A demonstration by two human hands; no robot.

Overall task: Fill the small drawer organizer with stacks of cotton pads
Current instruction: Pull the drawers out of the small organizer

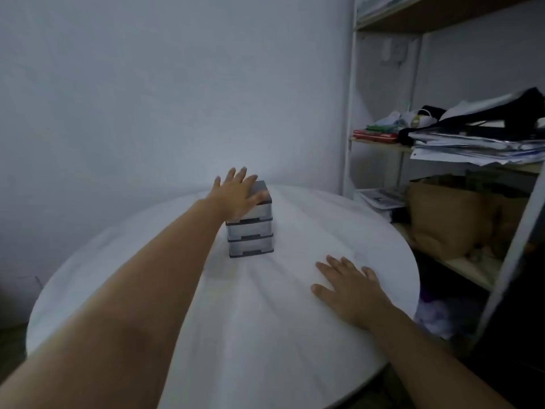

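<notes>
Standing right of the table (265, 335), cluttered shelves (469, 270) sit clear of the drawer organizer (250, 240), upright mid-table, fronts facing the person. Left hand (236, 193) lies spread on its top, right hand (348, 290) flat on the table, neither gripping.

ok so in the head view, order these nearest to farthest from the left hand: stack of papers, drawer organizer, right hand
1. drawer organizer, directly under the left hand, touching.
2. right hand, flat on the table, rightward.
3. stack of papers, on the shelf, far right.
</notes>
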